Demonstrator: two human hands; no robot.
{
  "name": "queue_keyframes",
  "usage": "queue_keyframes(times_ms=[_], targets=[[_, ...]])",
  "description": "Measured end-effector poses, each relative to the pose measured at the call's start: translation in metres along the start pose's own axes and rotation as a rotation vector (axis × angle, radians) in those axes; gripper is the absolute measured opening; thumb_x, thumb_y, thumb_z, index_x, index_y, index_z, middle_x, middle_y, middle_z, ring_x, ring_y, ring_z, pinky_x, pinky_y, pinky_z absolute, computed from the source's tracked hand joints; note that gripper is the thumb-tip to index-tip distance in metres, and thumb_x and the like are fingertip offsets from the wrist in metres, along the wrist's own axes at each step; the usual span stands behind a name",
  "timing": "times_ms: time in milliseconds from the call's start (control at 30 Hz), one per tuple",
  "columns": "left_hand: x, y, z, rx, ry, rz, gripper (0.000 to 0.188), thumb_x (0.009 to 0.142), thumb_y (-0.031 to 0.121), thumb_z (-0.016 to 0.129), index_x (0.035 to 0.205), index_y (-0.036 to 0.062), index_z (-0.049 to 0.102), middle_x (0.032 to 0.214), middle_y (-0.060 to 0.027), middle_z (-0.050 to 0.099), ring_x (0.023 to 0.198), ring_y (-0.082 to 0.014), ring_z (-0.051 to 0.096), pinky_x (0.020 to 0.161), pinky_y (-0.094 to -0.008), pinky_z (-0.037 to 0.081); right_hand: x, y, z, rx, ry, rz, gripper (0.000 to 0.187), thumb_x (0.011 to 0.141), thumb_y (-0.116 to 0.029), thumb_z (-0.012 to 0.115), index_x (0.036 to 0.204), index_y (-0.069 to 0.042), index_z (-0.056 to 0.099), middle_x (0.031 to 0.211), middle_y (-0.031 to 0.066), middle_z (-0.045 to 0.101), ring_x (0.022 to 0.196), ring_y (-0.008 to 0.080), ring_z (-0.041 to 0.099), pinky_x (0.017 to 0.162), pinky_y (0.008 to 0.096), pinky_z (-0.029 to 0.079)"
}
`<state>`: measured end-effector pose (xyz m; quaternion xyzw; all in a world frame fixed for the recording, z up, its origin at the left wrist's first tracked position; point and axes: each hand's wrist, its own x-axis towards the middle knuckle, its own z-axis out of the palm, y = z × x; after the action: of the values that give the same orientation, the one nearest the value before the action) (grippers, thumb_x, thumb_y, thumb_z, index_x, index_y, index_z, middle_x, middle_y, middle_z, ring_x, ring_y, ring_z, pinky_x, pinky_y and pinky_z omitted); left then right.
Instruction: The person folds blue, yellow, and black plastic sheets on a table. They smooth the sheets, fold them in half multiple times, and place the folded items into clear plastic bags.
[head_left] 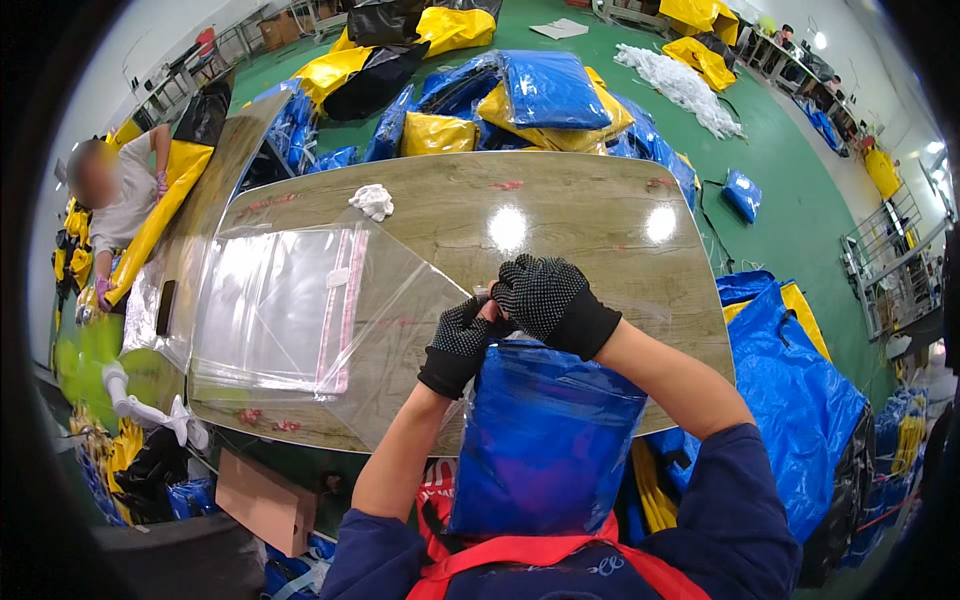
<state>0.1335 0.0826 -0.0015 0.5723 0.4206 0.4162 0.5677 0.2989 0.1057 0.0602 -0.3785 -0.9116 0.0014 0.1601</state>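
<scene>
A folded blue plastic item inside a clear plastic bag leans upright between my body and the table's near edge. Above its top edge, my two hands meet in black dotted gloves. My left hand is closed, with bare fingertips pinching the bag's mouth. Against those fingertips, my right hand is curled over the same spot; its fingers partly hide what they grip. To the left lies a stack of flat clear bags with a pink-edged strip, and one loose clear sheet stretches from it toward my hands.
A crumpled white cloth lies on the wood-look table. Blue and yellow packages are heaped behind it. At the left, a person handles yellow sheeting. Large blue sheeting hangs at right; a cardboard box stands lower left.
</scene>
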Motion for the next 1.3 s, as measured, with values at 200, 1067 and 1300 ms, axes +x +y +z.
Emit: queue_keyframes(times_ms=[200, 1067, 1300], targets=[[-0.017, 0.022, -0.001, 0.013, 0.049, 0.084, 0.036, 0.098, 0.028, 0.046, 0.11, -0.0027, 0.059, 0.095, -0.0122, 0.068, 0.087, -0.0151, 0.063, 0.076, -0.0269, 0.049, 0.012, -0.001, -0.023, 0.045, -0.074, 0.006, 0.026, 0.083, -0.032, 0.056, 0.079, -0.008, 0.063, 0.07, 0.0152, 0.062, 0.065, 0.0331, 0.064, 0.059, 0.0428, 0.05], [-0.125, 0.112, -0.033, -0.082, 0.015, 0.303, 0.021, 0.093, 0.021, 0.056, 0.093, 0.0007, 0.062, 0.104, -0.0164, 0.063, 0.093, -0.0246, 0.062, 0.082, -0.037, 0.048, -0.198, -0.034, -0.116, 1.161, 0.275, 0.446, 0.038, 0.092, -0.038, 0.054, 0.106, -0.006, 0.067, 0.128, 0.0129, 0.055, 0.107, 0.0197, 0.057, 0.087, 0.0315, 0.047], [-0.159, 0.11, -0.05, 0.883, -0.161, 0.438, 0.015, 0.081, 0.008, 0.061, 0.093, 0.001, 0.068, 0.109, -0.0186, 0.063, 0.096, -0.0284, 0.062, 0.083, -0.0354, 0.047, -0.223, -0.053, -0.104, 0.517, 0.079, 0.441, 0.029, 0.082, -0.021, 0.066, 0.111, -0.022, 0.066, 0.124, 0.0057, 0.059, 0.116, 0.03, 0.054, 0.087, 0.0358, 0.049]])
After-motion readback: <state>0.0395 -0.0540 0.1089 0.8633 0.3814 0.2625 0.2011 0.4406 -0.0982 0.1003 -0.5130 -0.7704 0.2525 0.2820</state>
